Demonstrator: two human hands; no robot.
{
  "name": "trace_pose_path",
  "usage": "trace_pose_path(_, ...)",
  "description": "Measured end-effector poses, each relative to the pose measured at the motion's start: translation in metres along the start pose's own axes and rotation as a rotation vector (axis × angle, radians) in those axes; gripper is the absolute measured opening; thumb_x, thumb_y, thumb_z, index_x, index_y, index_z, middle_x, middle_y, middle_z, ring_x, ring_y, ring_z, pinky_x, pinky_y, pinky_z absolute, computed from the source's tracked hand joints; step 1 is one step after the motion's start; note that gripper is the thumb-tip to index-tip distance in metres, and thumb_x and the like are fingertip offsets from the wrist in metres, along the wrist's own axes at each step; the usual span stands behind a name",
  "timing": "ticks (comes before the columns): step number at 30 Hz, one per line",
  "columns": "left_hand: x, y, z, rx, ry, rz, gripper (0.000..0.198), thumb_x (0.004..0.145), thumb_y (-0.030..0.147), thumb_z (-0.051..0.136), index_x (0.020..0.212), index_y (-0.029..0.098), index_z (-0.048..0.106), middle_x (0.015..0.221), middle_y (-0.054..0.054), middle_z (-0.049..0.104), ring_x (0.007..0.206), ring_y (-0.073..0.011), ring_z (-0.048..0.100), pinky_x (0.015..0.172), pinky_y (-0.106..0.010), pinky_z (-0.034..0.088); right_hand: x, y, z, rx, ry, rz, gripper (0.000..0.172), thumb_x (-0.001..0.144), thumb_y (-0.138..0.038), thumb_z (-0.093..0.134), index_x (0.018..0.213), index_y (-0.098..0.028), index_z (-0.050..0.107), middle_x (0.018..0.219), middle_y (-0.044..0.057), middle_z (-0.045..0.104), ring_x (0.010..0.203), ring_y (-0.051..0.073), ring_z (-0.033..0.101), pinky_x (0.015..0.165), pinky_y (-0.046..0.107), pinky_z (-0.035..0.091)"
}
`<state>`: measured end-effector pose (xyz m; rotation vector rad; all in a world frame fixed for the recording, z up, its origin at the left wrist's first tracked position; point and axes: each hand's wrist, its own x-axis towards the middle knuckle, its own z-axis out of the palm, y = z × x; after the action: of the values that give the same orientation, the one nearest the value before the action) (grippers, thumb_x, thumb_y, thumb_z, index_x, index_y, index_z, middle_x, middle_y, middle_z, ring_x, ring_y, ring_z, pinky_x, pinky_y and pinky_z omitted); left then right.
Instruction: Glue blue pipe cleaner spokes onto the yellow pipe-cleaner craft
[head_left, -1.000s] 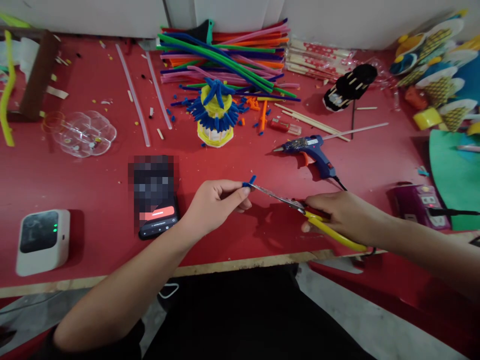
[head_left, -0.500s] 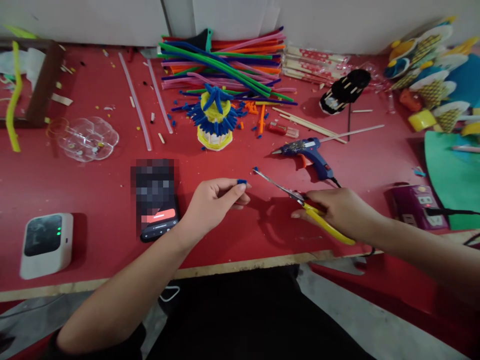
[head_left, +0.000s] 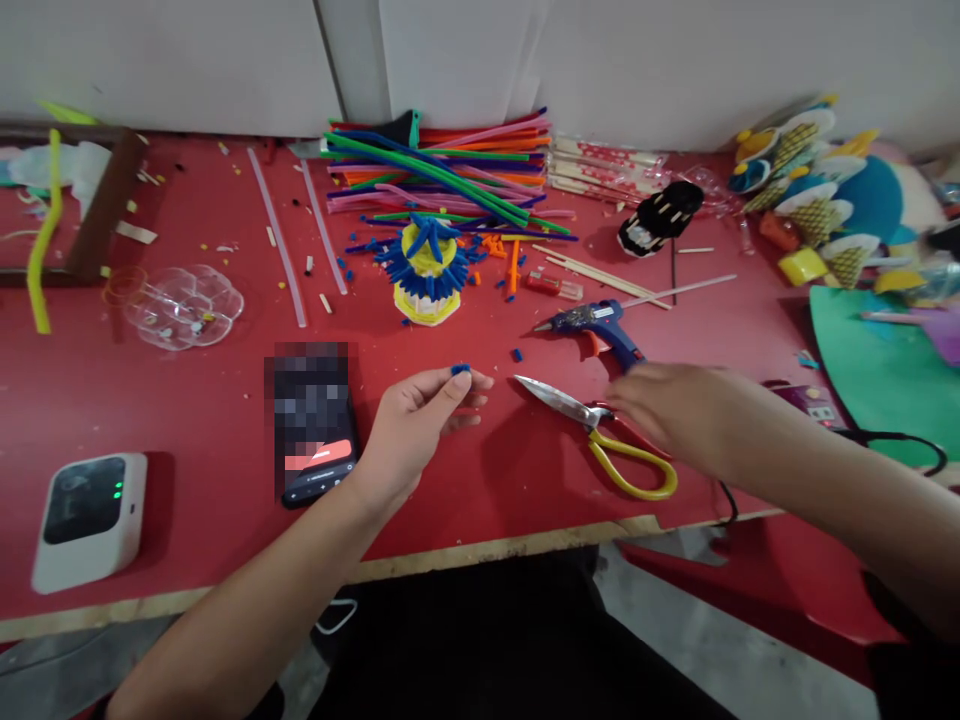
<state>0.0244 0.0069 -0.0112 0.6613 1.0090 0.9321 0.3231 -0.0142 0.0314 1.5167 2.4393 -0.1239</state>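
Note:
Between the thumb and forefinger of my left hand (head_left: 420, 420) is a short blue piece of pipe cleaner (head_left: 460, 370). Scissors (head_left: 592, 415) with one yellow and one red handle lie on the table, blades pointing left. My right hand (head_left: 667, 400), slightly blurred, is over the red handle with its fingers stretched out and nothing visible in them. Just beyond it rests a blue glue gun (head_left: 600, 323), its grip partly behind the hand. A small blue offcut (head_left: 517, 355) lies beyond the scissor tips. Farther back stands a blue-and-yellow pipe-cleaner tower (head_left: 427, 270).
Colourful pipe cleaners (head_left: 450, 170) are heaped at the back. A phone (head_left: 315, 430), a white device (head_left: 90, 520) and a clear flower-shaped tray (head_left: 184, 305) are on the left. A black model (head_left: 660, 218), green sheet (head_left: 877, 370) and purple power socket (head_left: 814, 400) are on the right.
My right hand has let go of the scissors, which now lie on the table, and has moved up and right towards the glue gun. My left hand still pinches the blue piece.

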Motion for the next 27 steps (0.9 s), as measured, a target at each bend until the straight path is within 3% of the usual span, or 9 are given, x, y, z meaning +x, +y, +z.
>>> trace_pose_path(3, 0.001, 0.001, -0.001, -0.032, -0.001, -0.017, 0.027, 0.072, 0.044, 0.094, 0.083, 0.020, 0.085, 0.090, -0.005, 0.083, 0.078, -0.0131, 0.073, 0.068, -0.022, 0.062, 0.050, -0.024, -0.018, 0.039, 0.067, 0.009, 0.023, 0.101, -0.023, 0.052, 0.108, -0.018, 0.074, 0.103, 0.013, 0.079, 0.097, 0.029, 0.075, 0.081, 0.038, 0.056)
trace_pose_path(6, 0.002, 0.002, 0.000, -0.061, 0.022, -0.039, 0.027, 0.071, 0.041, 0.095, 0.083, 0.019, 0.084, 0.084, -0.004, 0.082, 0.073, -0.0125, 0.073, 0.069, -0.023, 0.062, 0.087, -0.051, -0.021, 0.010, 0.044, -0.026, 0.021, 0.101, -0.019, 0.055, 0.108, -0.013, 0.073, 0.107, 0.017, 0.078, 0.104, 0.031, 0.072, 0.091, 0.039, 0.053)
trace_pose_path(10, 0.002, 0.002, 0.001, -0.080, 0.052, -0.050, 0.023, 0.074, 0.037, 0.093, 0.083, 0.019, 0.083, 0.077, -0.002, 0.080, 0.070, -0.0123, 0.072, 0.071, -0.025, 0.062, 0.105, -0.076, -0.016, -0.013, 0.043, -0.060, 0.026, 0.093, 0.000, 0.053, 0.108, -0.008, 0.072, 0.106, 0.021, 0.076, 0.103, 0.030, 0.070, 0.090, 0.037, 0.050)
trace_pose_path(13, 0.001, 0.001, 0.002, -0.095, 0.050, -0.061, 0.023, 0.073, 0.036, 0.093, 0.083, 0.018, 0.082, 0.074, -0.001, 0.078, 0.067, -0.0109, 0.071, 0.068, -0.023, 0.061, 0.114, -0.080, -0.018, 0.002, 0.057, -0.068, 0.026, 0.091, 0.000, 0.055, 0.108, -0.009, 0.072, 0.106, 0.019, 0.076, 0.104, 0.029, 0.069, 0.088, 0.035, 0.050)
trace_pose_path(18, 0.001, 0.001, 0.002, -0.111, 0.031, -0.064, 0.026, 0.071, 0.037, 0.095, 0.083, 0.018, 0.082, 0.074, 0.000, 0.079, 0.066, -0.0095, 0.071, 0.065, -0.020, 0.060, 0.148, -0.058, -0.031, 0.046, 0.229, 0.033, 0.036, 0.102, -0.009, 0.040, 0.121, -0.011, 0.071, 0.122, 0.021, 0.075, 0.115, 0.032, 0.068, 0.091, 0.039, 0.050)
trace_pose_path(21, 0.001, 0.002, 0.002, -0.116, 0.037, -0.048, 0.029, 0.069, 0.038, 0.096, 0.083, 0.018, 0.082, 0.073, 0.000, 0.078, 0.066, -0.0094, 0.071, 0.064, -0.019, 0.060, 0.176, -0.031, -0.039, 0.119, 0.278, 0.050, 0.046, 0.095, -0.005, 0.047, 0.136, -0.012, 0.068, 0.123, 0.018, 0.078, 0.113, 0.031, 0.071, 0.092, 0.039, 0.052)
trace_pose_path(23, 0.001, 0.002, 0.002, -0.120, 0.042, -0.042, 0.030, 0.068, 0.038, 0.097, 0.082, 0.017, 0.081, 0.071, 0.001, 0.077, 0.065, -0.0094, 0.070, 0.065, -0.020, 0.060, 0.194, -0.009, -0.046, 0.163, 0.285, 0.045, 0.045, 0.094, -0.007, 0.050, 0.133, -0.015, 0.071, 0.117, 0.014, 0.080, 0.107, 0.030, 0.074, 0.092, 0.039, 0.053)
trace_pose_path(27, -0.001, 0.002, 0.002, -0.106, 0.039, -0.061, 0.028, 0.072, 0.037, 0.094, 0.082, 0.016, 0.079, 0.073, 0.000, 0.076, 0.067, -0.0107, 0.070, 0.067, -0.022, 0.060, 0.235, 0.033, -0.065, 0.282, 0.420, 0.176, 0.038, 0.096, -0.010, 0.049, 0.122, -0.013, 0.077, 0.117, 0.015, 0.079, 0.111, 0.029, 0.072, 0.097, 0.041, 0.052)
